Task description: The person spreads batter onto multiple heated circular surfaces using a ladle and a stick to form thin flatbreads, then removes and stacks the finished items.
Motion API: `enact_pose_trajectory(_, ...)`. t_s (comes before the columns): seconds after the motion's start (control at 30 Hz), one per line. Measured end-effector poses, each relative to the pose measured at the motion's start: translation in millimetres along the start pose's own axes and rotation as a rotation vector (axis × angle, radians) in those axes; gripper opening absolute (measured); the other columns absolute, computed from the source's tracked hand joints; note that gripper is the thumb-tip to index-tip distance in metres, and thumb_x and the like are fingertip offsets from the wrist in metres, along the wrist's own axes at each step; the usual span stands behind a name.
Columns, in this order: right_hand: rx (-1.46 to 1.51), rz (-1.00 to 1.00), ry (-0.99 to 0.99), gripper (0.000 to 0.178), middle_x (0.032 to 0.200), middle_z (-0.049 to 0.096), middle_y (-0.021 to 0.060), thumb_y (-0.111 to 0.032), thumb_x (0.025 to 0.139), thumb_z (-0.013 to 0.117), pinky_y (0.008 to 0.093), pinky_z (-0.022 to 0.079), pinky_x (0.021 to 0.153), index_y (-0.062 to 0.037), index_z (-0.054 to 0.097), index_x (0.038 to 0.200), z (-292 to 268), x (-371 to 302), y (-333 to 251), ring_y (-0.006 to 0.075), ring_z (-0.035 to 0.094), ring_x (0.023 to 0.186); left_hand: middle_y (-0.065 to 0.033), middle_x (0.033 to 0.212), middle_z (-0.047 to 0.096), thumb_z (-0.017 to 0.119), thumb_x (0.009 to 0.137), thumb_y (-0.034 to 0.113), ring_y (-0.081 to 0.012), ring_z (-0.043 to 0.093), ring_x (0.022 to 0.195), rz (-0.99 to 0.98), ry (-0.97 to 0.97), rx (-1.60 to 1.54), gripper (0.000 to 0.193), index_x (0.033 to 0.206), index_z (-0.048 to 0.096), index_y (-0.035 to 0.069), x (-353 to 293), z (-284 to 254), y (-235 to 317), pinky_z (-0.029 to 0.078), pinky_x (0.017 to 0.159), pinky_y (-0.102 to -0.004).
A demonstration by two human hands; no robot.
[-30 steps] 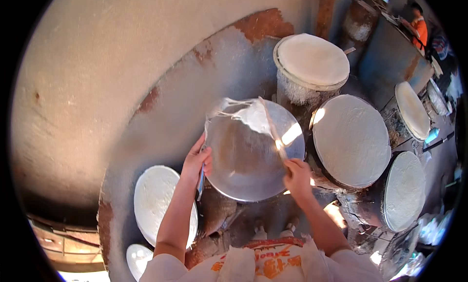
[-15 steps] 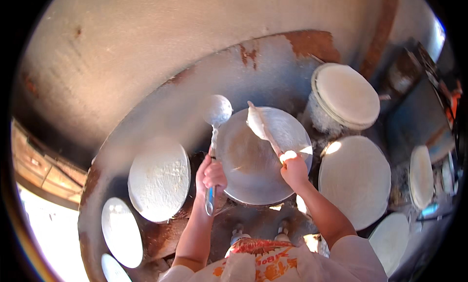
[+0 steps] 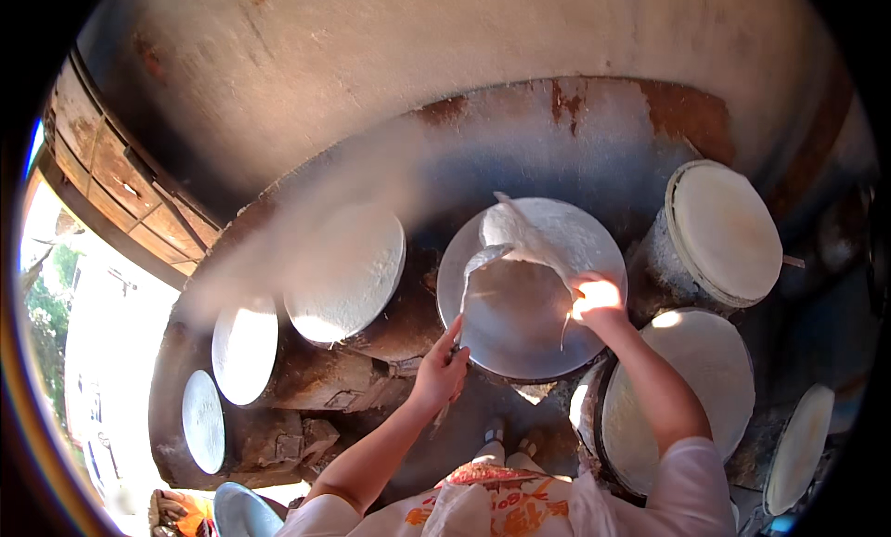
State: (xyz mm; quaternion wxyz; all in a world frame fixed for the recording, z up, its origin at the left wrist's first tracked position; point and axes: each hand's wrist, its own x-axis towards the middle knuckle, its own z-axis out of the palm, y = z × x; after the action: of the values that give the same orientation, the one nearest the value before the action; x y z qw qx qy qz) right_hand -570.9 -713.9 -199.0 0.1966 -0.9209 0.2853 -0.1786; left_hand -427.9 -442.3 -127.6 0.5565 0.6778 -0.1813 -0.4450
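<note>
ladle (image 3: 487,256) now over white-smeared pan (image 3: 520,342), left hand (image 3: 440,376) around ladle, right hand (image 3: 599,300) around paddle (image 3: 522,231)

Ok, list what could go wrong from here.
The ladle in the left hand might knock the scraper in the right hand, dropping white paste onto the pan. The right forearm, above a white-coated pan, might brush it. Haze could hide the left pan's rim.

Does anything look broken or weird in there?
Yes, the low curved wall behind the round pan looks worn. Along its top edge, toward the right, a big reddish-brown patch stands out against the greyer surface. It might be rust, but I can't be sure.
</note>
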Motion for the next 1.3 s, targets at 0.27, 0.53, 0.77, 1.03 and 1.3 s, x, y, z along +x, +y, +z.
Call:
enact_pose_trajectory(0.27,0.33,-0.416,0.072,0.028,0.081,0.063,0.0092,0.002,0.059,0.059,0.0362,0.048,0.07,-0.0078,0.066,0.084,-22.4,-5.3,-6.2,0.0286,0.059,0.079,0.0059,0.055,0.037,0.052,0.09,0.012,-0.0034,0.034,0.045,-0.148,0.019,0.315,0.056,0.14,0.03,0.027,-65.5,-16.5,-26.9,0.032,0.041,-0.0202)
enact_pose_trajectory(0.53,0.391,-0.256,-0.264,0.026,0.087,0.063,0.0096,-0.001,0.064,0.059,0.0343,0.049,0.075,-0.006,0.066,0.089,-12.4,12.2,0.7,0.0283,0.059,0.085,0.0041,0.067,0.042,0.054,0.089,0.013,-0.0048,0.033,0.06,-0.07,-0.089,0.479,0.054,0.139,0.035,0.024,-78.6,-3.6,-33.9,0.035,0.056,-0.0188)
enact_pose_trajectory(0.77,0.303,-0.319,-0.027,0.029,0.089,0.06,0.0105,0.0,0.059,0.059,0.0341,0.047,0.074,-0.0026,0.063,0.088,-29.3,33.7,26.3,0.0264,0.058,0.09,-0.001,0.108,0.058,0.055,0.089,0.012,-0.0052,0.038,0.063,-0.303,-0.132,0.531,0.053,0.138,0.036,0.021,-73.6,9.6,-1.3,0.039,0.06,-0.0182)
enact_pose_trajectory(1.03,0.602,0.027,-0.353,0.035,0.08,0.064,0.0076,0.0,0.057,0.066,0.0294,0.048,0.067,-0.0011,0.064,0.091,-38.7,12.2,54.5,0.0174,0.06,0.077,0.0048,0.055,0.042,0.048,0.091,0.007,-0.0048,0.034,0.039,-0.285,-0.078,0.134,0.056,0.141,0.029,0.025,-69.9,-7.6,-11.5,0.031,0.035,-0.0208)
enact_pose_trajectory(1.3,0.544,0.229,-0.085,0.026,0.08,0.064,0.0113,-0.001,0.058,0.067,0.0329,0.049,0.071,-0.0035,0.067,0.084,-53.2,-29.6,8.1,0.0261,0.062,0.077,0.0021,0.051,0.033,0.04,0.094,0.011,-0.009,0.035,0.037,-0.137,0.103,-0.097,0.053,0.142,0.02,0.019,-38.3,-26.9,8.6,0.031,0.032,-0.0232)
